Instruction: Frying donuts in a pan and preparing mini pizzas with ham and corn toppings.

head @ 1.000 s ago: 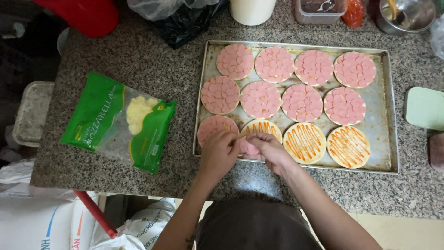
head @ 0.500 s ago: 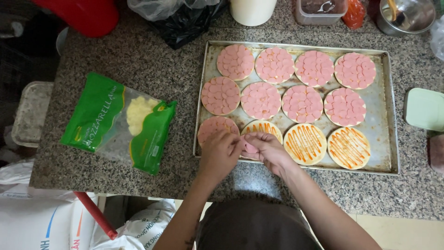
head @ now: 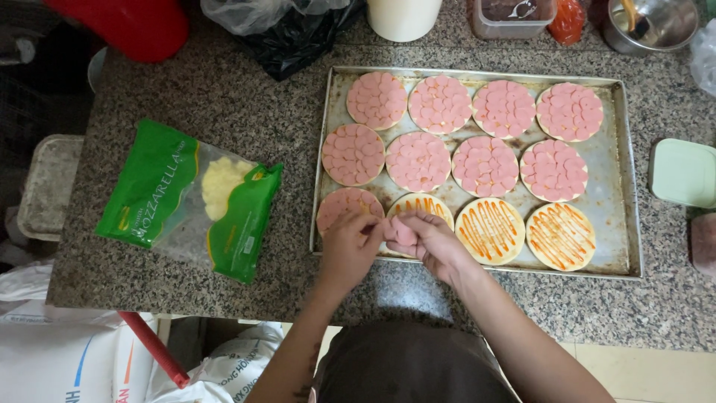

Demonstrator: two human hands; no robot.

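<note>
A metal baking tray (head: 623, 186) on a speckled granite counter carries several small round dough bases. Most are covered with pink sausage slices (head: 418, 160); three in the near row show only orange sauce stripes (head: 489, 229). My left hand (head: 349, 246) and my right hand (head: 426, 240) meet over the near row's second base (head: 424, 203), and together they pinch a small stack of pink sausage slices (head: 403, 231). The base at the near left corner (head: 339, 203) is partly under my left hand.
A green and clear bag of shredded white cheese (head: 190, 198) lies left of the tray. A pale green lidded box (head: 682, 173) sits at the right. A white tub (head: 403, 16), a black bag (head: 291, 45) and a steel bowl (head: 652, 22) line the back edge.
Both hands stay over the near row's second base; the fingers have shifted slightly around the sausage slices. Nothing else has moved.
</note>
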